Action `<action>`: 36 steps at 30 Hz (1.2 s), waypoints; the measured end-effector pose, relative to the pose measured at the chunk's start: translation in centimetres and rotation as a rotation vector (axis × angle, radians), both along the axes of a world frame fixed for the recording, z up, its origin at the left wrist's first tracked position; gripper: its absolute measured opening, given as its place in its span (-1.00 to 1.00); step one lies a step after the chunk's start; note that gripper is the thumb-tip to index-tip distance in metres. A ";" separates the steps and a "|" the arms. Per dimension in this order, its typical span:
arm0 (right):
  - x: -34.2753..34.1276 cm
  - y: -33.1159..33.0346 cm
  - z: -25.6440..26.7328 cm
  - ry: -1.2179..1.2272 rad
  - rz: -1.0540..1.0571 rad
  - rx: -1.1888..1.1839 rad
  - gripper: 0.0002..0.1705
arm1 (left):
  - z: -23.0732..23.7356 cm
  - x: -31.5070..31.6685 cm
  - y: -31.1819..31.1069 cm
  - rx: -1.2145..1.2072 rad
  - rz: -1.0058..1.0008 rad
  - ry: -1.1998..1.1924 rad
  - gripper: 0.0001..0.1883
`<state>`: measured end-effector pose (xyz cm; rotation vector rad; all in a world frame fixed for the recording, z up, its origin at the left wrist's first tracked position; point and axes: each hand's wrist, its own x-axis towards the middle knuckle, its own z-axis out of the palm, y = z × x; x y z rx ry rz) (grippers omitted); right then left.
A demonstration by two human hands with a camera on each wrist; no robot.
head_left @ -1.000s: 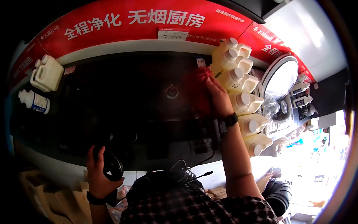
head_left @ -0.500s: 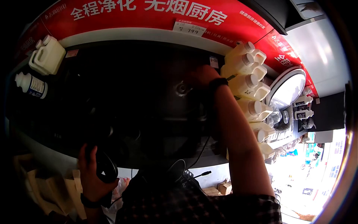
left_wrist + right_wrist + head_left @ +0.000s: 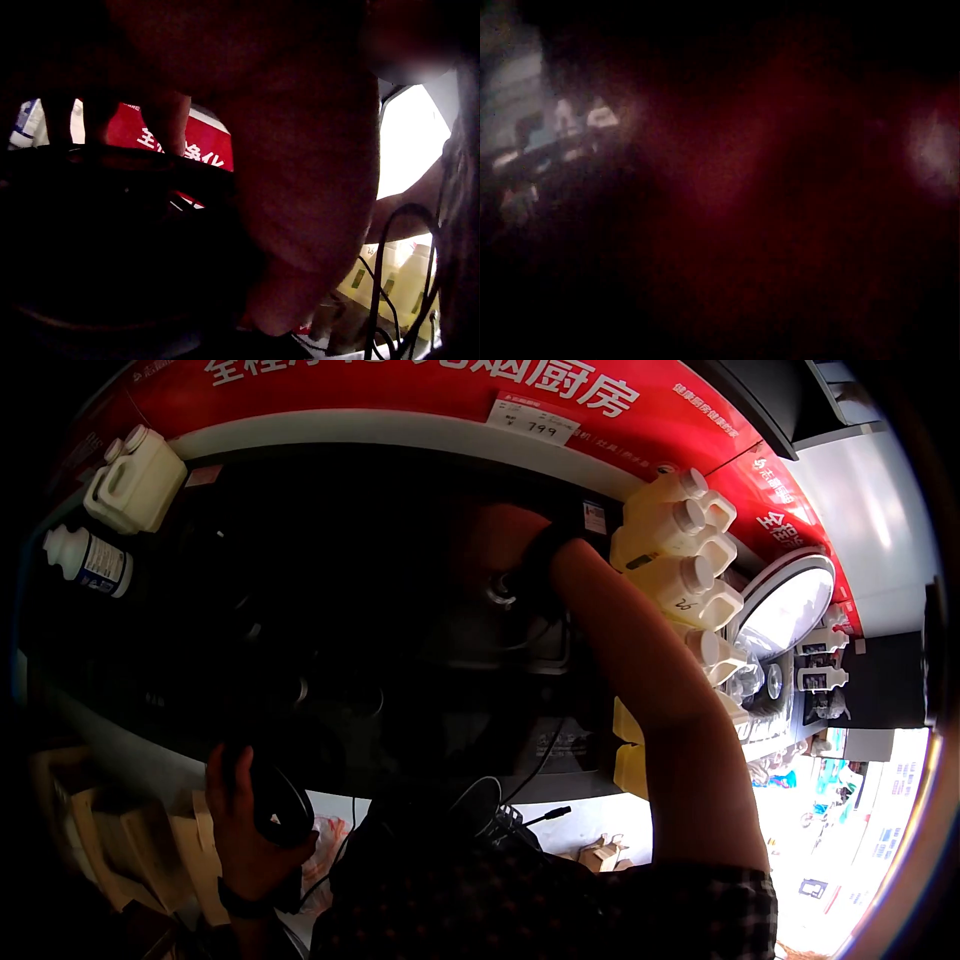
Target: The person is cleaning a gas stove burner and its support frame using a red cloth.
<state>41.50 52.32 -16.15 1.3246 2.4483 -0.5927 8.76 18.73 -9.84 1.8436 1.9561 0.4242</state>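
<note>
Beside the dark counter (image 3: 190, 710), the left hand (image 3: 247, 848) gripped a black object (image 3: 287, 805), perhaps steadying it; over it, the right hand (image 3: 503, 542) had an indiscernible hold.

Back wall: red banner (image 3: 655, 422) with white Chinese characters
Upper right: smooth grey panel (image 3: 865, 510), lit by a pale streak
Far right: black panel (image 3: 893, 680)
Lower left: brown cardboard (image 3: 130, 850)
Light: glaring lower right, deep shadow left

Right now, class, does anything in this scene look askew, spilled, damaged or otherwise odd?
One small oddity: a black plug sticks out near the person's checked shirt, connected to nothing visible. I see no spill or damage, but much of the dark surface is too dim to judge.
</note>
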 end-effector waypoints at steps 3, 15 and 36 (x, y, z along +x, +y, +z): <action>-1.0 -1.2 0.6 -0.048 0.105 0.003 -0.60 | 0.5 0.1 -0.1 -0.002 0.006 0.018 0.13; -0.6 -9.7 1.2 0.087 0.324 0.272 -0.79 | 1.6 -0.1 -1.5 0.038 -0.011 0.036 0.18; 7.2 -15.8 5.5 1.353 -0.807 0.001 -0.74 | 2.1 0.2 -1.1 0.068 -0.099 0.067 0.15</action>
